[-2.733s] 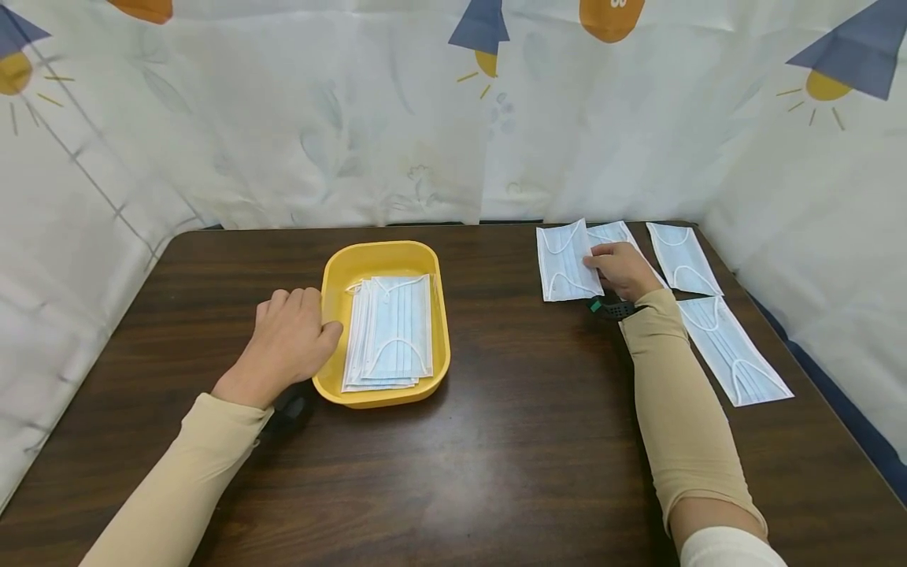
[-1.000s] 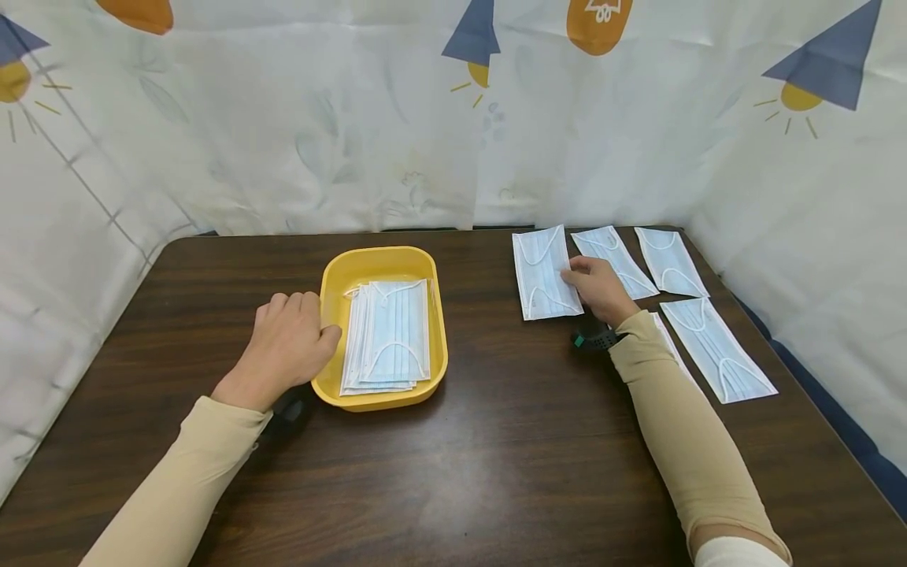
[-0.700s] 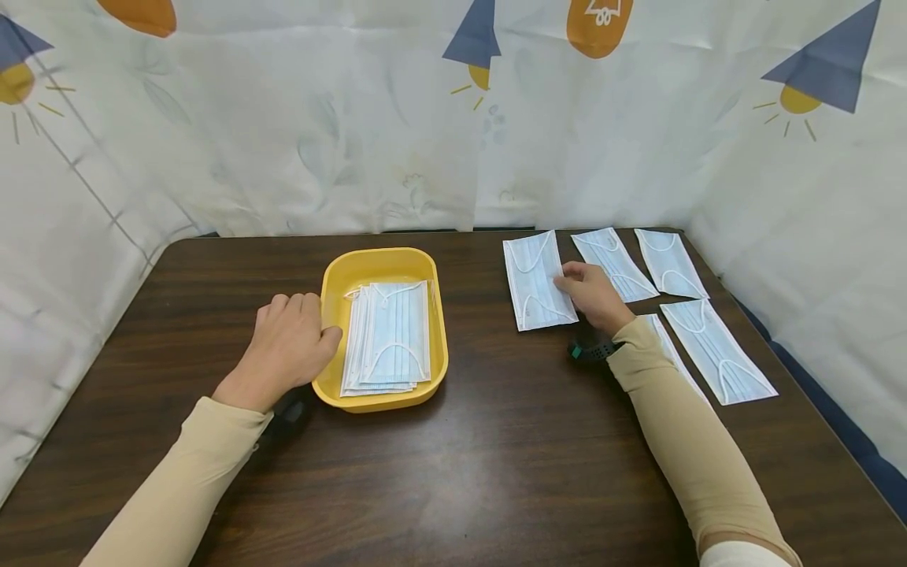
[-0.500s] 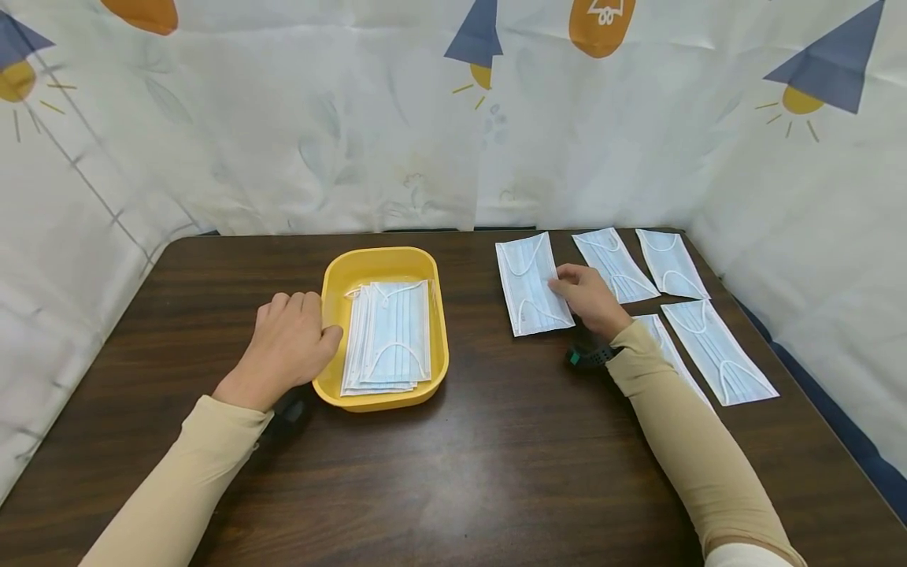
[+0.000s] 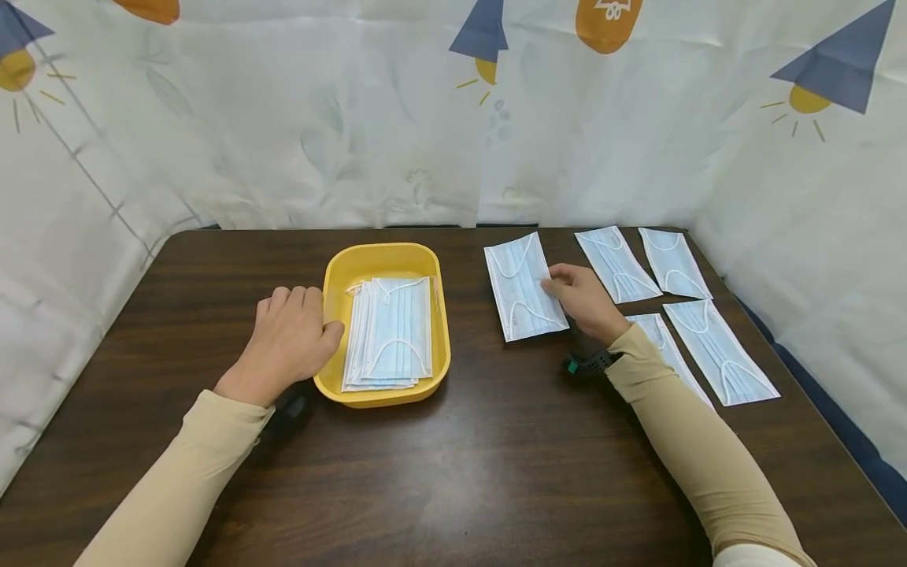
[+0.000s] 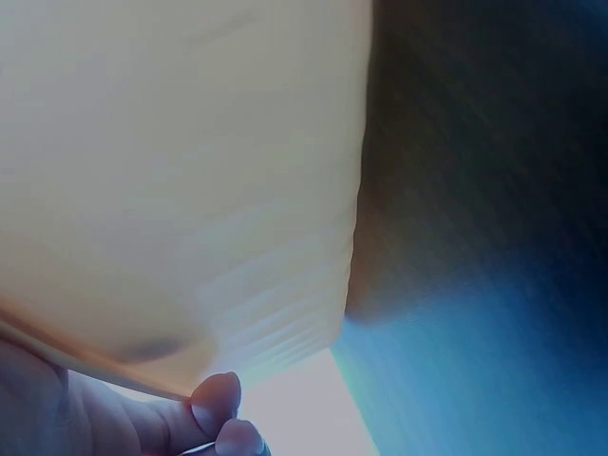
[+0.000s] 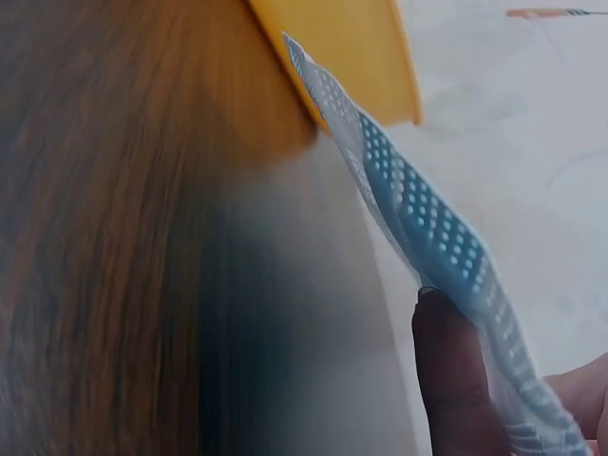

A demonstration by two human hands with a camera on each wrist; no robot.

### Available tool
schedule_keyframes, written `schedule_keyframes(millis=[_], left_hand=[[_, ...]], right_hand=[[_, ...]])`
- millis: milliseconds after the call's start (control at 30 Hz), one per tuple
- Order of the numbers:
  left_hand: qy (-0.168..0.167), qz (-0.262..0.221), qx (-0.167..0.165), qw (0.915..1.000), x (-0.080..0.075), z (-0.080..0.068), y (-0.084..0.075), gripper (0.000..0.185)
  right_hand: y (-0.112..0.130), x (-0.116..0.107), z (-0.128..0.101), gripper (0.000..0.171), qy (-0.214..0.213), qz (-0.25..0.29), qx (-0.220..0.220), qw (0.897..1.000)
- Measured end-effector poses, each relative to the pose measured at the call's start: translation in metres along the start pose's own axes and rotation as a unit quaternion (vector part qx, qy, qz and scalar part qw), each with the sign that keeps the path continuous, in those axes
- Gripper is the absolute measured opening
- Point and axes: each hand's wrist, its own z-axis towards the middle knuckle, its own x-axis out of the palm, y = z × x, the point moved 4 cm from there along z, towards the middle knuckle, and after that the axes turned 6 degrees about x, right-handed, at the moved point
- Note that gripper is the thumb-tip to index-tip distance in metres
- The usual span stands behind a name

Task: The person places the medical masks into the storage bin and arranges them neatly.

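My right hand pinches a light blue face mask by its right edge, to the right of the yellow basket. In the right wrist view the mask shows edge-on, raised over the table, with the thumb on one side and fingers on the other. My left hand grips the left rim of the yellow basket; the left wrist view has fingertips curled at the rim, beside the basket's outer wall. Inside the basket lies a stack of face masks, ear loops on top.
Several more masks lie flat at the table's right side: one mask behind my right hand, another mask in the far corner, a third mask near the right edge. A further mask is partly under my right forearm. A patterned curtain borders the dark wooden table.
My right hand has drawn the pinched mask left from the other masks, toward the basket and slightly nearer me. The left hand has stayed on the basket rim.
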Motion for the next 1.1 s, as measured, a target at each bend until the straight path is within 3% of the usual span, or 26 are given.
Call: schedule_keyframes(millis=[367,667,900,1100], left_hand=[[0.0,0.003,0.003,1.0,-0.001,0.001,0.0,0.026],[-0.02,0.001,0.012,0.9997,-0.001,-0.001,0.0,0.023],[-0.03,0.007,0.013,0.9994,-0.002,-0.001,0.0,0.022],[-0.015,0.011,0.013,0.9997,-0.002,0.0,0.0,0.024]], right_hand=[[0.018,0.01,-0.01,0.032,0.03,0.06,0.001,0.998],[0.037,0.019,-0.017,0.033,0.061,0.103,-0.007,0.993],[0.055,0.024,-0.023,0.031,0.064,0.112,-0.018,0.991],[0.069,0.033,-0.024,0.029,0.076,0.117,-0.036,0.99]])
